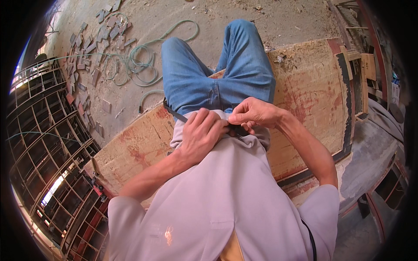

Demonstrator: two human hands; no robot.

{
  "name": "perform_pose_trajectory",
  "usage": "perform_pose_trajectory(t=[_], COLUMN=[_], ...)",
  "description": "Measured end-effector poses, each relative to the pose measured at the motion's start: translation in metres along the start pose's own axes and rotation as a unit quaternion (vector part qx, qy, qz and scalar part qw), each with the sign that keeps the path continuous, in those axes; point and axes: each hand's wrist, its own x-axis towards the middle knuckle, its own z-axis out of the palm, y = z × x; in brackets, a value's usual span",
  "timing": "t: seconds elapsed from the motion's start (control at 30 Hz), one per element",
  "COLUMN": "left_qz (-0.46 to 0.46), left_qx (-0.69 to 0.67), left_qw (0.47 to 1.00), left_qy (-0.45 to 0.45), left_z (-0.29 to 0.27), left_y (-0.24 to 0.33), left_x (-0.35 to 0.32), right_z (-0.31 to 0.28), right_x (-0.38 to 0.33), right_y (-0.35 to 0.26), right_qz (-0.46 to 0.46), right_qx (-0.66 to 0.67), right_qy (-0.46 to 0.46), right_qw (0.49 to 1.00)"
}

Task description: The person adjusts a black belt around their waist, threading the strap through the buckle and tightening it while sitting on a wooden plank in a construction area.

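Observation:
Both hands meet at my waist, over the hem of my pale shirt and the top of my blue jeans. My left hand is closed, with its fingers curled toward the middle. Beside its knuckles, a dark strap runs out to the left over my hip. My right hand pinches thumb against fingers, close to the left fingertips. A small dark thing shows between the hands, mostly covered by fingers and cloth; its kind is unclear.
I sit on a worn wooden board with reddish stains. A pale green hose lies looped on the dusty floor, near scattered flat tile-like pieces. A metal grid frame stands at left. Grey cloth and wood blocks are at right.

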Motion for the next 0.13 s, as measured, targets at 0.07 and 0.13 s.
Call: perform_pose_trajectory(t=[0.07,0.13], left_qz=[-0.045,-0.066], left_qx=[0.005,0.033], left_qw=[0.998,0.996], left_qy=[-0.034,-0.047], left_z=[0.0032,0.0081], left_y=[0.0015,-0.0023], left_x=[0.0,-0.0025], right_z=[0.0036,0.0058], right_x=[-0.002,-0.0027], right_y=[-0.0042,-0.0084], right_qz=[-0.017,-0.024], right_qx=[-0.027,-0.042], right_qy=[0.008,0.015], right_qw=[0.999,0.999])
